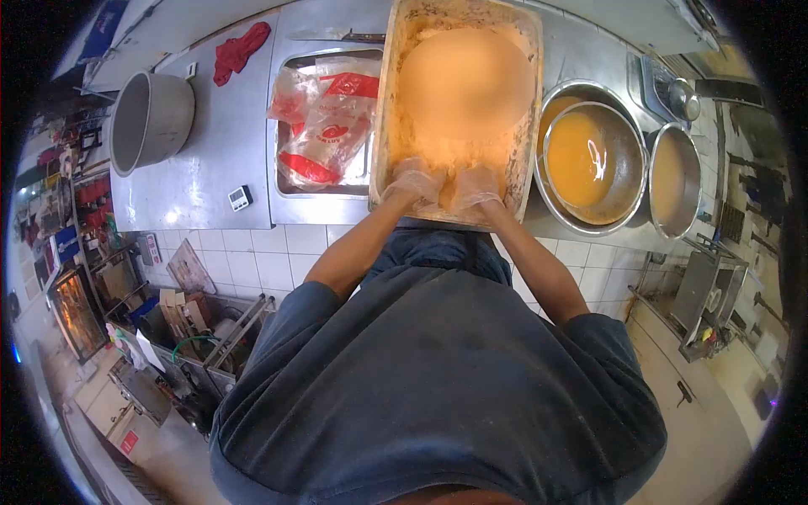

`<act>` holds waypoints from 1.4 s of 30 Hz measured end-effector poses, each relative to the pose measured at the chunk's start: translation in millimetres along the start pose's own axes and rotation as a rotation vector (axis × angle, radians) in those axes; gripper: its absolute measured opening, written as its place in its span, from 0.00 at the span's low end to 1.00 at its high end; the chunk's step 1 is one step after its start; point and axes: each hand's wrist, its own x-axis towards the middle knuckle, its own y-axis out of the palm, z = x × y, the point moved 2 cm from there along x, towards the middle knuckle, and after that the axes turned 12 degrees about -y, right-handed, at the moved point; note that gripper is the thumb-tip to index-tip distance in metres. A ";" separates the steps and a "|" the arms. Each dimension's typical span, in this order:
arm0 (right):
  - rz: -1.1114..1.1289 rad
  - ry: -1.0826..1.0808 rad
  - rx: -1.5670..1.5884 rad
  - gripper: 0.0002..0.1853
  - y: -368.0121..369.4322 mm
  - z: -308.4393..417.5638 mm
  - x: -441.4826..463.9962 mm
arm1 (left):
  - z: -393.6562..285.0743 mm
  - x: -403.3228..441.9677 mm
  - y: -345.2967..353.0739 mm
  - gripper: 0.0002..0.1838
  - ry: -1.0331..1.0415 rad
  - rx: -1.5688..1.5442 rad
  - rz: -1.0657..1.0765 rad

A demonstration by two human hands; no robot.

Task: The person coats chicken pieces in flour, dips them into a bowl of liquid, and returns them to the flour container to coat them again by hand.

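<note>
Both of my hands wear clear plastic gloves and reach into the near end of a deep rectangular tub (378, 109). An orange, crumbly, powder-like coating mix (459, 153) lies inside it. My left hand (416, 181) is at the near left corner, down in the mix. Close by on the right, my right hand (476, 187) presses into the same mix, apart from the left. The fingers of both hands are largely hidden by glove, mix and angle, so their grip is unclear. A blurred patch covers the tub's middle and far part.
Right of the tub, a metal bowl of orange liquid (577, 160) sits inside a larger bowl, beside another bowl of cloudy liquid (671, 181). Leftward are a steel tray (324, 192) with printed plastic bags, a knife (341, 36), red cloth (241, 53), timer (241, 198) and large pot (151, 124).
</note>
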 end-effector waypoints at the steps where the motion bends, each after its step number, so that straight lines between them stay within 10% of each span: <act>1: 0.120 -0.090 -0.095 0.21 -12.5 13.5 -9.8 | 1.7 -4.0 1.0 0.42 0.009 0.003 0.056; 7: -0.265 0.301 0.968 0.19 37.2 -0.7 -1.8 | 28.6 49.2 55.1 0.32 0.487 0.140 0.144; 10: -0.343 0.642 2.223 0.23 -26.6 40.2 -25.2 | 9.3 3.6 15.3 0.31 0.278 -0.108 0.203; 12: -0.381 0.657 2.280 0.25 -58.0 50.4 -43.8 | -11.6 -33.7 -25.5 0.30 0.175 -0.170 0.215; 19: -0.577 0.020 2.674 0.25 -81.0 4.5 12.0 | -41.4 14.9 -48.9 0.31 0.644 0.248 -0.500; 21: -0.873 -0.420 1.150 0.25 -35.3 -42.8 68.3 | -60.9 57.4 -41.4 0.32 0.530 0.455 -0.642; 24: -0.561 -0.140 0.937 0.28 -119.4 -40.1 55.7 | -92.0 99.4 -63.0 0.33 0.457 0.481 -0.686; 30: -0.443 0.001 -0.586 0.34 -222.3 2.3 7.0 | -101.7 71.9 -145.9 0.34 0.527 -0.457 -0.517; 35: -0.989 0.117 0.200 0.33 -115.3 -8.6 14.9 | -39.7 27.4 -94.1 0.35 0.325 -0.717 -0.608; 42: -0.616 0.385 0.063 0.34 51.1 -11.9 64.7 | -21.7 15.4 -39.5 0.35 0.221 -0.683 -0.723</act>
